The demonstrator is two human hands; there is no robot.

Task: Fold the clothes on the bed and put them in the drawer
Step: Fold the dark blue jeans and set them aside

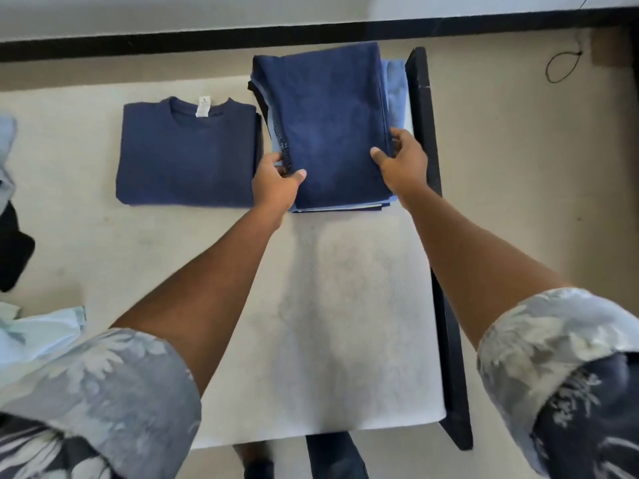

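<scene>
The left hand [276,183] and right hand [403,160] pinch opposite sides of the folded dark-blue denim garment [328,126], thumbs on top, apparently to keep its folds square.

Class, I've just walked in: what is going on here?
A person is sorting laundry on a bed. The left hand and right hand grip opposite sides of a stack of folded clothes, dark blue on top. A folded navy T-shirt lies beside it, to the left. Unfolded clothes wait at the bed's left edge.
</scene>
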